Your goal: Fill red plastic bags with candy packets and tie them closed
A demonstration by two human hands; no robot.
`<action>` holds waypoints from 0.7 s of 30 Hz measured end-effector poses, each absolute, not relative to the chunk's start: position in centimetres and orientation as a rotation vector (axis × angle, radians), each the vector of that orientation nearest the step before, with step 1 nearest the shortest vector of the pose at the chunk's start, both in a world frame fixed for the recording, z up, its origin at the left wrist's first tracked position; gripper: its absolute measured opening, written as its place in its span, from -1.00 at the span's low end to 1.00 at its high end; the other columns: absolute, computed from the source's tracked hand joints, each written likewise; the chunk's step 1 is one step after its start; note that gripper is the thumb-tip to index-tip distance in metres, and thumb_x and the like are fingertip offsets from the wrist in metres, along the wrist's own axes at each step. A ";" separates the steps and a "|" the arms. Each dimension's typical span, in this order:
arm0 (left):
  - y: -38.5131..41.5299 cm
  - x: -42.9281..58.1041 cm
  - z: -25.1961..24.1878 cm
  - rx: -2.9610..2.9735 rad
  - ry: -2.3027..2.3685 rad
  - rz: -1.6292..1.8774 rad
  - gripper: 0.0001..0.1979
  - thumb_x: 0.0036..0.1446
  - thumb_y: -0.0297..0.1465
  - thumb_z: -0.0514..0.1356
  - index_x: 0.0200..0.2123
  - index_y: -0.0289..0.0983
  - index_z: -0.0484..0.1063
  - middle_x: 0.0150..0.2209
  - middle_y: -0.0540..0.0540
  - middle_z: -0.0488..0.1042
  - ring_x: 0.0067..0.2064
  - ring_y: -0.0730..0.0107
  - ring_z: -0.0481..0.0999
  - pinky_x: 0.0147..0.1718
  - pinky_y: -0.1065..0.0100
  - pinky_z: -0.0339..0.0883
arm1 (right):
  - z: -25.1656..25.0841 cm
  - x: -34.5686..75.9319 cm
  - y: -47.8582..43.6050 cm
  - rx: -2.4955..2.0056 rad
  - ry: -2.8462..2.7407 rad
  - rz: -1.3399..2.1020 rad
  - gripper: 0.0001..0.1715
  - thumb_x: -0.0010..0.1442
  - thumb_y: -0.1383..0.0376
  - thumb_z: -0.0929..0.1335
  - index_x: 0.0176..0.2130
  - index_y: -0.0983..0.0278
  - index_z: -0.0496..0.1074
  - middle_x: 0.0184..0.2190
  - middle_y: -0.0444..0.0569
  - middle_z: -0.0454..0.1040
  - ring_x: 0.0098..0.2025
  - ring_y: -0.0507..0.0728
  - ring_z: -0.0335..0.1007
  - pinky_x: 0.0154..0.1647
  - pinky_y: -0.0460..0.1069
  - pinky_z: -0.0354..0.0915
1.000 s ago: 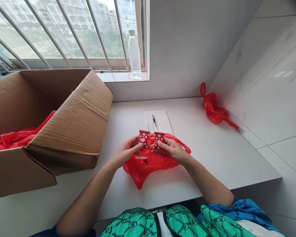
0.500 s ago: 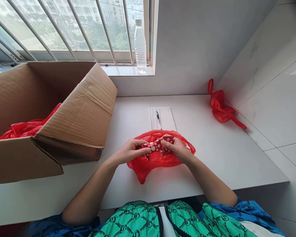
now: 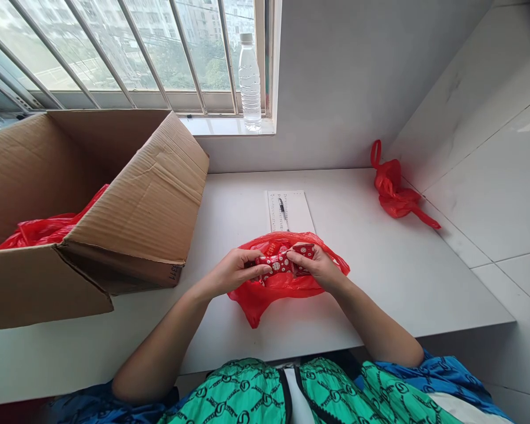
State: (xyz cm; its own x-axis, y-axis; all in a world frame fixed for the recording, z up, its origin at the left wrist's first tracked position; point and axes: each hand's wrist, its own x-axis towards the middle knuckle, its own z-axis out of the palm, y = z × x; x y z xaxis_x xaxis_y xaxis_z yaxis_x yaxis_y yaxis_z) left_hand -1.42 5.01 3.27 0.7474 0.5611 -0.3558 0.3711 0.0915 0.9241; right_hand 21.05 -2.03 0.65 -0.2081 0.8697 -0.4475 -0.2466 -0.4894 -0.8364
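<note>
A red plastic bag (image 3: 256, 303) lies spread open on the white table, its mouth facing up. Over it my left hand (image 3: 239, 272) pinches a small red packet with white dots (image 3: 277, 263) between thumb and fingers. My right hand (image 3: 317, 268) is closed on a second red dotted packet (image 3: 307, 251), whose lower part is covered by the thumb. The two packets meet end to end above the bag's opening; whether they are joined I cannot tell. What else lies in the bag is mostly hidden by my hands.
An open cardboard box (image 3: 145, 194) with red plastic (image 3: 48, 228) inside stands at the left. Behind the bag lies a notebook (image 3: 298, 215) with a pen (image 3: 283, 212). A knotted red bag (image 3: 395, 188) rests by the right wall. A water bottle (image 3: 249, 85) stands on the windowsill.
The packet in my right hand has shifted slightly to the right and tilted. Both hands keep their grip in nearly the same place.
</note>
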 end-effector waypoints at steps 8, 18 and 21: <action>5.2 -1.2 2.9 1.389 0.944 0.402 -0.68 0.23 -0.14 0.21 -0.34 -0.31 0.45 -0.39 -0.01 0.40 -0.34 0.42 0.41 -0.35 0.42 0.38 | 0.7 21.8 -2.0 -1.168 -0.975 1.832 -0.72 0.16 0.05 0.45 -0.34 0.21 0.52 -0.42 -0.12 0.43 -0.37 0.07 0.35 -0.27 0.02 0.35; 4.2 -0.4 2.1 1.572 0.902 0.365 -0.63 0.28 -0.19 0.16 0.10 -0.17 0.41 -0.20 -0.06 0.48 -0.26 0.38 0.46 -0.24 0.38 0.40 | 1.0 20.6 -2.0 -1.196 -0.969 1.782 -0.73 0.20 0.03 0.42 -0.25 0.17 0.49 -0.44 -0.17 0.42 -0.42 0.05 0.33 -0.33 -0.01 0.31; 3.8 -0.1 2.1 1.510 0.961 0.396 -0.56 0.29 -0.17 0.14 0.18 -0.17 0.31 -0.27 -0.02 0.44 -0.33 0.42 0.45 -0.32 0.39 0.40 | 0.9 20.2 -2.0 -1.215 -0.916 1.745 -0.72 0.19 0.04 0.43 -0.37 0.18 0.43 -0.51 -0.18 0.36 -0.45 0.06 0.29 -0.37 0.00 0.27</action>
